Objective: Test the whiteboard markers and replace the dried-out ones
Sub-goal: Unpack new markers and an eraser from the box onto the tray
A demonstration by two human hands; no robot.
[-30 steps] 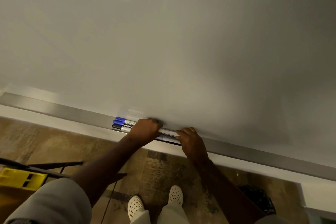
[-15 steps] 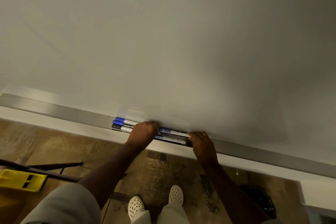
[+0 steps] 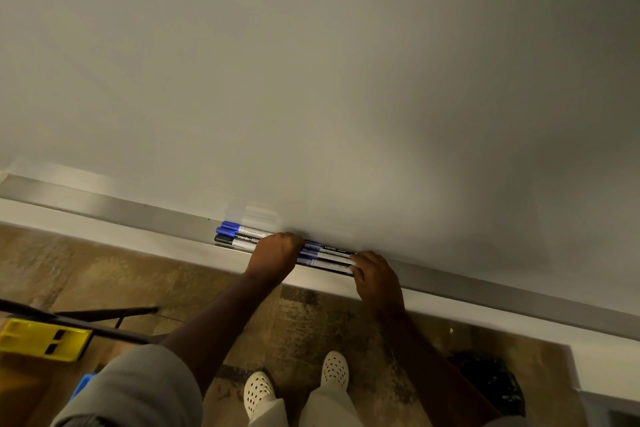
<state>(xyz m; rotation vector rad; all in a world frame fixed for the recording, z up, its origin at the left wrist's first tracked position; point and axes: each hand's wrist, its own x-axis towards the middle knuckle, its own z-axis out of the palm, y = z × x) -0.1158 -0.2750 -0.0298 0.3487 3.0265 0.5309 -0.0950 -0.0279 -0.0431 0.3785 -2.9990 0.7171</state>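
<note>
Lay in a row along the marker tray (image 3: pixel 131 215) at the foot of the whiteboard (image 3: pixel 311 80): markers (image 3: pixel 239 236), side by side. Rested on their middle, left hand (image 3: pixel 277 251); at their right ends, right hand (image 3: pixel 375 276). Stood on the floor (image 3: pixel 311 322) near and below, two shoes (image 3: pixel 259 392).

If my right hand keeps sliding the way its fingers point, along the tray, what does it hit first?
Probably the right ends of the markers lying in the tray: the right hand has its fingers already at them. Beyond those sits the left hand.
</note>
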